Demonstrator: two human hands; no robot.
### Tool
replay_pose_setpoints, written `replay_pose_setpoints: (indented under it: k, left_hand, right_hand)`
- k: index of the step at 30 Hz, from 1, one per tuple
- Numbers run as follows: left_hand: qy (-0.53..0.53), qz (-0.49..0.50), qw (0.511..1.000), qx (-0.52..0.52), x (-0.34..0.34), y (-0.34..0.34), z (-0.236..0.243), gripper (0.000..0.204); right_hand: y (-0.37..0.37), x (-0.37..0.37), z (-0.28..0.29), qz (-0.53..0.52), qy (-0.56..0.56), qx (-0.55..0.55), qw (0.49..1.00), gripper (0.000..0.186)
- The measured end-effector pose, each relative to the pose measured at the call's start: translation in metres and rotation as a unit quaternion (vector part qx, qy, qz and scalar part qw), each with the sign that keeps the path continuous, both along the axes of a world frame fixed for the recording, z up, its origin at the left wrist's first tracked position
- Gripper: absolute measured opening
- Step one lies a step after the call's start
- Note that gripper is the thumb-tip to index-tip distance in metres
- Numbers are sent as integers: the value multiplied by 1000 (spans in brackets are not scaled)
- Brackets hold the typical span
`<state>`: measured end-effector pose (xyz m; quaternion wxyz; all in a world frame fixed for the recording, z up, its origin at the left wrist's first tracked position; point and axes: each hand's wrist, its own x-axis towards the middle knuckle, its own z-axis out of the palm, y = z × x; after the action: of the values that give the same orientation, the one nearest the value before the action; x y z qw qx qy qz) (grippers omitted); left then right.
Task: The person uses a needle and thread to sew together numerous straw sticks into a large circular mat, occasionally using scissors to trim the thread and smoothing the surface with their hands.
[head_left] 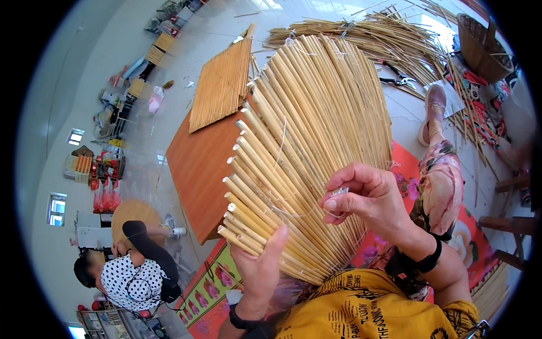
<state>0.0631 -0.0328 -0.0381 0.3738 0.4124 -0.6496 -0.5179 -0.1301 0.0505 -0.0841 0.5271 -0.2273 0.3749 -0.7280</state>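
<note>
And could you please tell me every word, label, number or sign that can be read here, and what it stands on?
Yellow shirt: black lettering, some of it legible, but I won't copy it out.
Goods along the wall: any print is too small to read.
Row of stalks: no lettering visible.

The mat [322, 113] hides part of the surface [197, 175] and most of the left hand [258, 274] below the thumb. The right hand [370, 195] covers some of the white thread [340, 192], possibly a small bundle. The stool [511, 225] is cut off rightward; distant clutter [176, 16] is too small to tell.
</note>
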Motion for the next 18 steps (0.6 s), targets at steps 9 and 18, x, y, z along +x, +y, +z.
replay_pose_setpoints:
  k: [9, 18]
  left_hand:
    - [-8, -4, 1000, -14, -6, 6, 5, 34]
    - [-32, -14, 999, -23, -8, 11, 6, 32]
  right_hand:
    - [2, -3, 4, 24, 6, 17, 1000, 9]
    - [2, 8, -2, 29, -46, -115, 992, 7]
